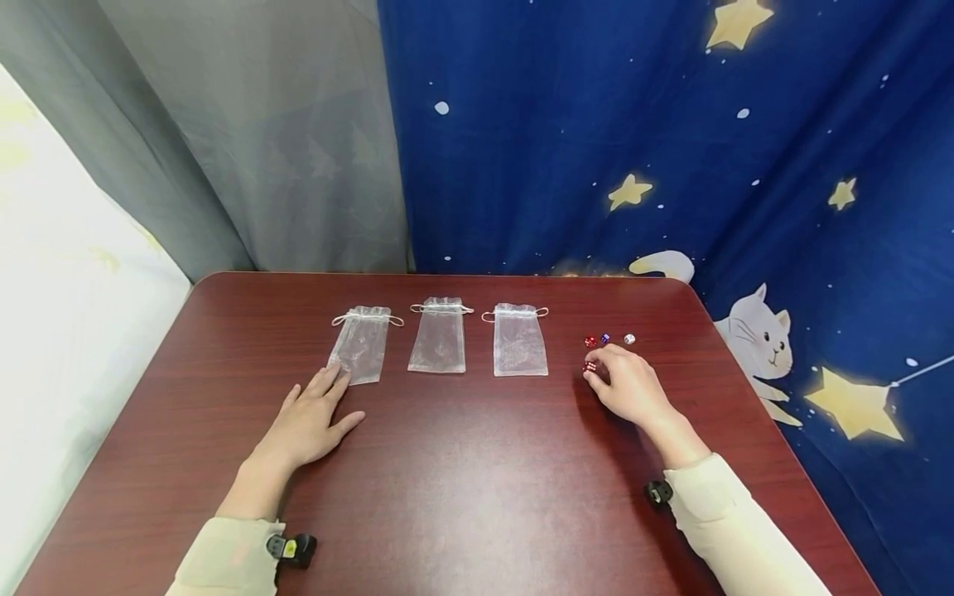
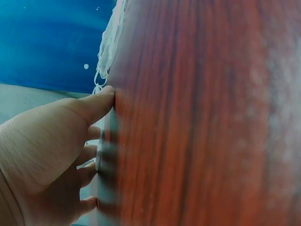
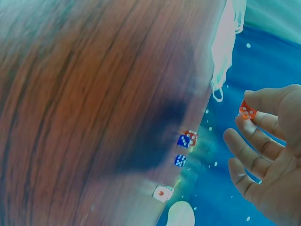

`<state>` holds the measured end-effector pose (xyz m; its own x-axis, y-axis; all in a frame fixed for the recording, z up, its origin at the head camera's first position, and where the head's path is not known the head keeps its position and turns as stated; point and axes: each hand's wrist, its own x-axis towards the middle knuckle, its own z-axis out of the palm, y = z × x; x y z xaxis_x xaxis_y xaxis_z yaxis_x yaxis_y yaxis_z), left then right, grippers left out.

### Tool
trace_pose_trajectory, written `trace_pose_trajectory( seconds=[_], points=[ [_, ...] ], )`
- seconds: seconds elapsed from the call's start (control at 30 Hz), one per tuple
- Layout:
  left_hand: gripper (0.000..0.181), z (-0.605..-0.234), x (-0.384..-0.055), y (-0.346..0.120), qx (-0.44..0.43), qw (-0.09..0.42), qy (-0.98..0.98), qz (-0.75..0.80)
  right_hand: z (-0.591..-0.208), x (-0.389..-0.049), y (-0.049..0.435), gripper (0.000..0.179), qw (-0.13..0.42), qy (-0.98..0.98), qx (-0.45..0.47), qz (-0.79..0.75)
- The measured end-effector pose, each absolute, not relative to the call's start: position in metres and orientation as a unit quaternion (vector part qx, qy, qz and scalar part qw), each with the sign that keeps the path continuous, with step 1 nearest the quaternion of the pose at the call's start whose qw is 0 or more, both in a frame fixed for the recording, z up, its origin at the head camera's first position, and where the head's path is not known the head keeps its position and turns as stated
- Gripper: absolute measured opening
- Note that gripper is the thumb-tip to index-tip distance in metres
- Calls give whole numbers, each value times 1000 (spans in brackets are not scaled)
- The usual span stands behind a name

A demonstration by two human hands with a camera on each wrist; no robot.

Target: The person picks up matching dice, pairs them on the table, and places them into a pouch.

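Note:
My right hand (image 1: 629,389) pinches a red die (image 3: 247,109) between thumb and fingertips, held up off the table in the right wrist view. Just beyond it on the table lie another red die (image 1: 590,341), blue dice (image 3: 180,160) and white dice (image 3: 163,193). My left hand (image 1: 301,426) lies flat with fingers spread, its fingertips on the lower corner of the left sheer drawstring bag (image 1: 363,348). Two more such bags, the middle one (image 1: 437,339) and the right one (image 1: 520,341), lie flat in a row beside it.
The dark red wooden table (image 1: 462,480) has rounded far corners. Behind it hang a grey curtain (image 1: 298,165) and a blue curtain (image 1: 537,149) with stars and a cat. A small black device sits at each wrist, by the pale sleeves (image 1: 231,555).

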<state>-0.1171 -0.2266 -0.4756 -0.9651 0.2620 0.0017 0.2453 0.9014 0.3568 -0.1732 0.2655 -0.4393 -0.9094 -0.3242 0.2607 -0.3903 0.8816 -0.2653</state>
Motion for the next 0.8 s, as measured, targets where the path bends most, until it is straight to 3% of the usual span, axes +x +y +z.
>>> trace_pose_trajectory(
  seconds=[0.8],
  points=[
    [71, -477, -113, -226, 126, 21, 976, 179, -445, -168, 237, 14, 107, -952, 233, 167]
  ],
)
